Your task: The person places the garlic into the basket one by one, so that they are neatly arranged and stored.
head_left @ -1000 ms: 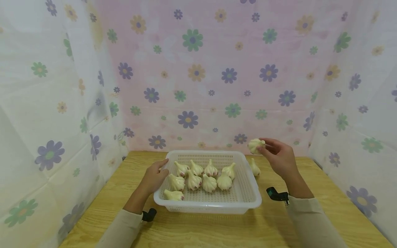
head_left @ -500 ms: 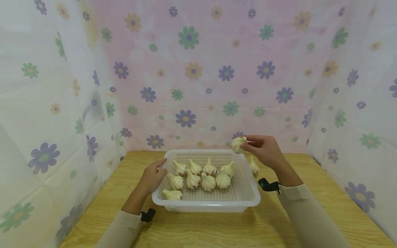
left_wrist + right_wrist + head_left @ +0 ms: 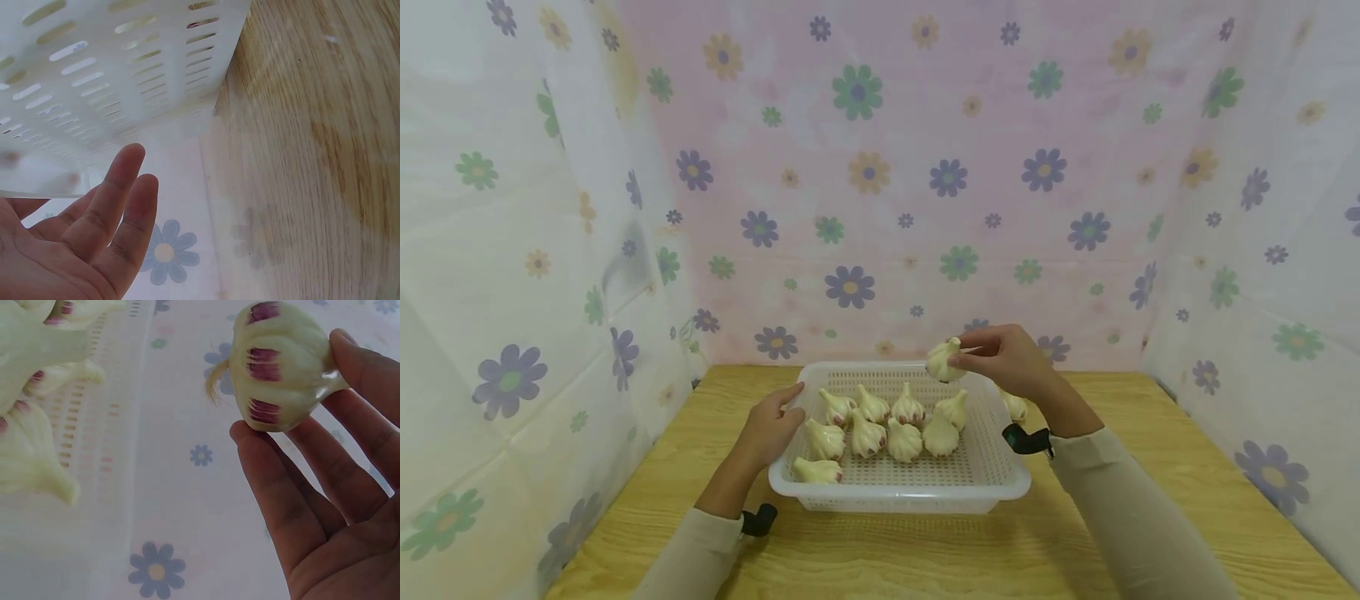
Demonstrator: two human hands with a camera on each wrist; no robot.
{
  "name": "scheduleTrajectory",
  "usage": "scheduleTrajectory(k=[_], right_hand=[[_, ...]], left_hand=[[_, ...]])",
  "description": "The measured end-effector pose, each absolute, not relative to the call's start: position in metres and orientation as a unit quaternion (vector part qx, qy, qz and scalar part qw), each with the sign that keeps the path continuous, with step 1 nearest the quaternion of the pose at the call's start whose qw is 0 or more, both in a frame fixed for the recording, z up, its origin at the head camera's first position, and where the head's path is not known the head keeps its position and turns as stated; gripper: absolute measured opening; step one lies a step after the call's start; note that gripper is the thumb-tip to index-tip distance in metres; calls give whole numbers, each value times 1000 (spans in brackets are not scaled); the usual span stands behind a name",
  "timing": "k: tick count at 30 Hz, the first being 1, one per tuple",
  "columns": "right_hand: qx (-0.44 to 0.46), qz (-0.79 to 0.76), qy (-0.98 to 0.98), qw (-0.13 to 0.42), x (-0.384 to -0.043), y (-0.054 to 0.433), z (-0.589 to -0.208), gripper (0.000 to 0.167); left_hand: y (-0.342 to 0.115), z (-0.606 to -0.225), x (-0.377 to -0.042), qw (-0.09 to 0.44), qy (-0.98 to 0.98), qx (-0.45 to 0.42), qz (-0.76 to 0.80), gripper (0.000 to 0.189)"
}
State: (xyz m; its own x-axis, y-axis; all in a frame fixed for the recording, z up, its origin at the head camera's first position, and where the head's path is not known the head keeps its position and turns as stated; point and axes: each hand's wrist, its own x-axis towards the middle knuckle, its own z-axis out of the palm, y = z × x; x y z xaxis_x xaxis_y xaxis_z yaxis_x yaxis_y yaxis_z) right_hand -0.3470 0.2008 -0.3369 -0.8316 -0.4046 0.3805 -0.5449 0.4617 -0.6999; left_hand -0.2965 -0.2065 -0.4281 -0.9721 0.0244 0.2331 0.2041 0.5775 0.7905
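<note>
A white perforated plastic basket (image 3: 902, 492) stands on the table and holds several garlic bulbs (image 3: 868, 437), most of them in two rows toward the back and left. My left hand (image 3: 772, 429) holds the basket's left rim; in the left wrist view its fingers (image 3: 140, 200) lie along the outside below the rim. Over the back right part of the basket, my right hand (image 3: 1011, 364) pinches another garlic bulb (image 3: 943, 363) between thumb and fingers. The right wrist view shows that bulb's purple-streaked cloves and a tuft of dry roots, with its stem end toward the palm.
One more garlic bulb (image 3: 1015, 407) lies on the wooden table (image 3: 880, 558) just right of the basket, partly hidden by the right hand. Flower-printed cloth (image 3: 865, 208) hangs behind the table and along both sides.
My right hand has carried its garlic bulb leftward, from right of the basket to over its back edge, tipping the stem more upward. My left hand stays on the rim.
</note>
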Motion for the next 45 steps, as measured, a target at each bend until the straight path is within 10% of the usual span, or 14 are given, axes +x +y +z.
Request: scheduleTrajectory(k=[45], right_hand=[[472,303,-813,-159,-344,95,-367,3]], left_hand=[[-210,-428,-296,94,-888,-82,-443,59]])
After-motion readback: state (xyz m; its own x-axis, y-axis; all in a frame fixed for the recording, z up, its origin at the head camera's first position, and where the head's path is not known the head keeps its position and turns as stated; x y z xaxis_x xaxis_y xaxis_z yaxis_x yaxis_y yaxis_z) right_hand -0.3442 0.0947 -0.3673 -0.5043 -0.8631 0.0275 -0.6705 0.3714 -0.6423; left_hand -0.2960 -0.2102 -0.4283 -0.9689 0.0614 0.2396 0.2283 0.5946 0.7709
